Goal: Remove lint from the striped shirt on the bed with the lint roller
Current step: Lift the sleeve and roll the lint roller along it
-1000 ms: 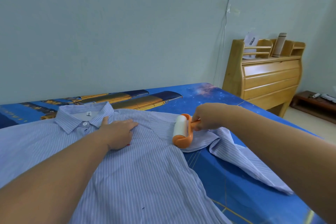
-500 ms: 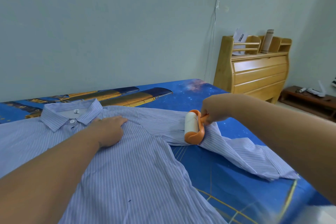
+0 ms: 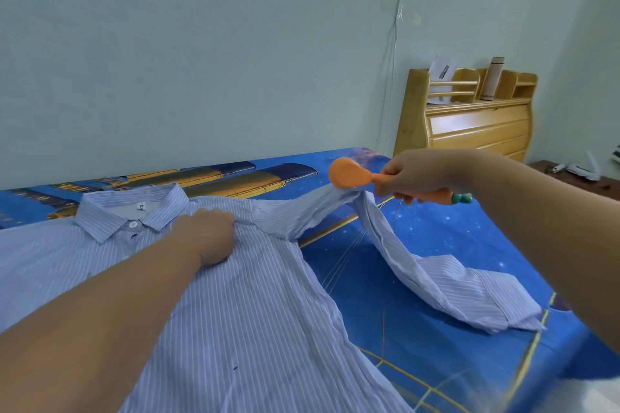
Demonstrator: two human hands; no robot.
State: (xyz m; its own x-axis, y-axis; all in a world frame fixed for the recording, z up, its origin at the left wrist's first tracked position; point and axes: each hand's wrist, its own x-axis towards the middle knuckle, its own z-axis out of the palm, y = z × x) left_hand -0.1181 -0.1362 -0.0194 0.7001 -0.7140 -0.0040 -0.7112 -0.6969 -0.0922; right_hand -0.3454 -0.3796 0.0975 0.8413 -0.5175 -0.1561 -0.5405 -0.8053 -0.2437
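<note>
A light blue striped shirt (image 3: 255, 322) lies face up on the bed (image 3: 419, 322), collar at the far left. My left hand (image 3: 209, 235) presses down on the chest just right of the collar, fingers bunching the cloth. My right hand (image 3: 412, 178) grips the orange handle of the lint roller (image 3: 349, 174), held above the bed. The roller's orange end cap faces me and its sticky roll is hidden. The right sleeve (image 3: 396, 245) clings to the roller and hangs from it in a raised ridge, its cuff resting on the sheet.
The bed has a blue starry sheet with a ship print. A wooden headboard cabinet (image 3: 469, 124) stands at the back right with a bottle (image 3: 491, 79) and papers on top. A low dark table (image 3: 577, 178) with small items sits at the far right. A cord runs down the wall.
My right hand has lifted the roller off the sleeve and turned it end-on; the sleeve has come up with it. My left hand's fingers have curled into the fabric.
</note>
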